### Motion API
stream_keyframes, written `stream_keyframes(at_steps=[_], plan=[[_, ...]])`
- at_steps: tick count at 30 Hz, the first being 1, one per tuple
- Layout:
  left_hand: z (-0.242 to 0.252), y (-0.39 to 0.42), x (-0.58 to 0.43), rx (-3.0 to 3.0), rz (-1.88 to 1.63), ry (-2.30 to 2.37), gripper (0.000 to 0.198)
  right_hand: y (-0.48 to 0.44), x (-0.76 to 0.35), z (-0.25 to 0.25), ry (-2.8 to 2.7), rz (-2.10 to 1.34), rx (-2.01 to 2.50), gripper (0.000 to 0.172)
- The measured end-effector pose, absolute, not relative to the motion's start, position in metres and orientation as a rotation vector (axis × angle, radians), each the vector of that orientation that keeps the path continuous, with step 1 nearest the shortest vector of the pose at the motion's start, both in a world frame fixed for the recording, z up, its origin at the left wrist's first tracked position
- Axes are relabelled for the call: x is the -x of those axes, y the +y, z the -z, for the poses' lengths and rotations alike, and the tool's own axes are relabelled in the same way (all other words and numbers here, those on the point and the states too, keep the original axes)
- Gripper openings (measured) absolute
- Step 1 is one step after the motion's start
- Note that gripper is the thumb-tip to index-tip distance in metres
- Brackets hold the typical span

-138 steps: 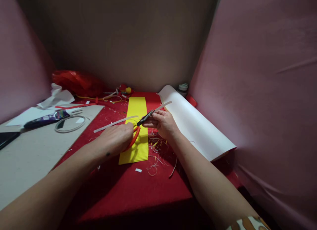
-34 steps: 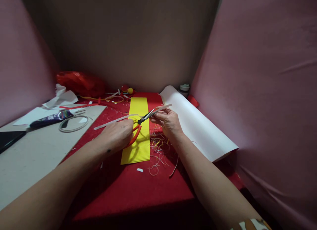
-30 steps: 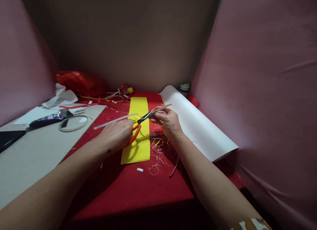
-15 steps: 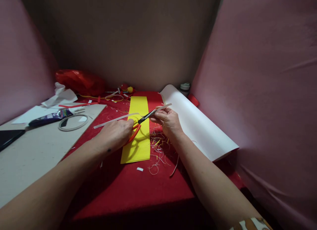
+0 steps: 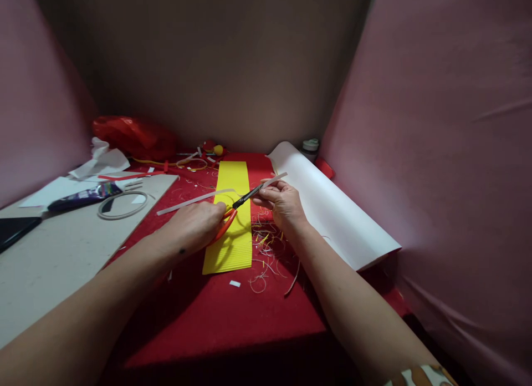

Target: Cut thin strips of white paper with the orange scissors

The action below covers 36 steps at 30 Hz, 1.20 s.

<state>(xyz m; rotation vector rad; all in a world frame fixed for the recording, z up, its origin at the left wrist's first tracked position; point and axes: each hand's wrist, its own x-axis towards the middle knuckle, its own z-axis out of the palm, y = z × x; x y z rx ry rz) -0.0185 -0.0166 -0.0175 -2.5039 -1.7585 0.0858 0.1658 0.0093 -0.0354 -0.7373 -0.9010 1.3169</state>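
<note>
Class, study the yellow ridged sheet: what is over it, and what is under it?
Over the yellow sheet, the left hand holds scissors. Red cloth shows around its near edge; whether the red sheet beside it runs underneath is hidden.

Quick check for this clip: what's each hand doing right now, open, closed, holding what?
Left hand: closed on the orange-handled scissors.
Right hand: closed, pinching a pale strip at the scissor blades.

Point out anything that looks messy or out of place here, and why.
Tangled threads lie right of the yellow card, and a white scrap lies off its near end; loose and scattered, both look like uncleared litter.
</note>
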Motion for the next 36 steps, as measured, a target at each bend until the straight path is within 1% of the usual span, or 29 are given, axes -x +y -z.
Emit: stream_keyframes(at_steps=[7,13,19,22,26,36], plan=[[0.02,-0.018,0.015,2.541,-0.095,-1.817,0.038,0.009,-0.163,0.037,-0.916,-1.331,0.738,0.024],[0.023,-0.019,0.017,2.536,-0.078,-1.813,0.031,0.007,-0.162,0.039,-0.94,-1.322,0.743,0.024],[0.02,-0.022,0.014,2.518,-0.124,-1.81,0.037,0.008,-0.16,0.039,-0.959,-1.313,0.75,0.025],[0.018,-0.023,0.013,2.491,-0.181,-1.813,0.033,0.007,-0.158,0.04,-0.953,-1.329,0.752,0.027],[0.014,-0.025,0.012,2.516,-0.157,-1.77,0.029,0.004,-0.156,0.038,-0.928,-1.34,0.751,0.029],[0.01,-0.025,0.013,2.567,0.067,-1.816,0.014,0.003,-0.157,0.037,-0.928,-1.342,0.773,0.03]])
